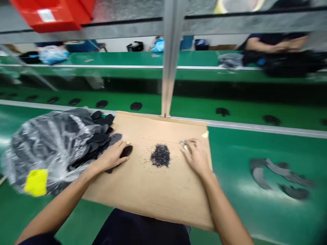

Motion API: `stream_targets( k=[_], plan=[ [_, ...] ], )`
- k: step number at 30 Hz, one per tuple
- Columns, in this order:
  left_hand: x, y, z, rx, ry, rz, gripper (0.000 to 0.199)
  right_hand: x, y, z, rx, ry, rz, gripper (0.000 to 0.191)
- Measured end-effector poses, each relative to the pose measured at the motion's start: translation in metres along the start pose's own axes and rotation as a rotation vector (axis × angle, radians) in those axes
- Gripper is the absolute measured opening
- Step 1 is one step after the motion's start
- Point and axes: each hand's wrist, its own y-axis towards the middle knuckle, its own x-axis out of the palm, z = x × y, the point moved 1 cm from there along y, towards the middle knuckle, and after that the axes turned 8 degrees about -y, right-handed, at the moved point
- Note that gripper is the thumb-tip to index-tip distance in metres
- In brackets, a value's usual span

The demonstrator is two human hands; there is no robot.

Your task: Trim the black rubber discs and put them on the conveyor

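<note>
left hand: my left hand (112, 157) is closed on a black oval piece (126, 151), with my fingers lying over it and pressing it against the card.

right hand: my right hand (196, 157) is curled around a small metal tool (183, 144), its tip poking out past my fingers. it is too blurred to tell what kind of tool it is.

between my 2 hands: a pile of black crumbs (160, 156) sits nearer my right hand, with loose specks scattered around it.

under my hands: a flat cardboard sheet (155, 194) lies on a green conveyor belt (230, 153), tilted a little in my view.

to my left: a clear plastic bag (43, 149) full of more black oval pieces overlaps the card's edge. the pieces spill out just beside my left hand, and a yellow label (36, 182) sits on the bag.

to my right: grey curved strips (278, 173) lie on the belt, well apart from the card.

ahead: a metal rail (230, 123) runs along the far edge of the card, and an upright metal post (166, 68) rises from it. beyond the rail, a row of spaced black ovals (136, 106) lies on green.

far off: a co-worker's forearms (277, 46) show at top right, behind a dark bundle (286, 64). a red bin (48, 15) hangs at top left, blurred.
</note>
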Motion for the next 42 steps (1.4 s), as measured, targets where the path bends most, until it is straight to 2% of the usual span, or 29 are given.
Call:
stream_targets(
  k=[5,7,10,13,15,17,21,23,26,29,32,36,39,42],
  plan=[
    [0.014,0.026,-0.013,0.036,-0.084,-0.035,0.021,-0.008,-0.008,-0.006,0.067,0.009,-0.013,0.039],
    [0.017,0.031,-0.012,0.074,-0.084,-0.005,0.021,-0.012,-0.009,-0.007,0.065,0.011,-0.016,0.037],
    [0.016,0.034,-0.003,0.146,-0.061,0.081,0.032,-0.02,-0.005,-0.002,0.056,0.034,-0.023,0.034],
    [0.014,0.038,0.015,0.304,-0.082,0.07,0.034,-0.028,0.008,0.01,0.077,0.052,-0.025,0.031],
    [0.016,0.044,0.026,0.393,-0.07,0.022,0.036,-0.032,0.021,0.023,0.115,0.048,-0.023,0.03],
    [0.02,0.05,0.032,0.42,-0.039,0.004,0.04,-0.036,0.037,0.038,0.173,0.032,-0.018,0.027],
    [0.035,0.055,0.03,0.429,-0.03,0.114,0.034,-0.043,0.071,0.079,0.362,-0.018,0.031,0.019],
    [0.041,0.054,0.028,0.438,-0.055,0.182,0.032,-0.045,0.089,0.102,0.492,-0.031,0.084,0.026],
    [0.045,0.052,0.03,0.387,-0.117,0.249,0.033,-0.045,0.113,0.132,0.69,-0.002,0.186,0.038],
    [0.046,0.053,0.038,0.245,-0.191,0.292,0.033,-0.042,0.13,0.147,0.845,0.087,0.305,0.039],
    [0.046,0.055,0.046,0.12,-0.333,0.356,0.028,-0.043,0.141,0.147,0.919,0.206,0.449,0.038],
    [0.043,0.06,0.053,0.052,-0.503,0.442,0.019,-0.055,0.147,0.13,0.912,0.375,0.603,0.039],
    [0.032,0.073,0.056,0.01,-0.64,0.474,0.023,-0.062,0.15,0.103,0.852,0.526,0.64,0.029],
    [0.012,0.094,0.065,0.013,-0.793,0.485,0.041,-0.065,0.149,0.062,0.751,0.706,0.62,0.024]
  ],
)
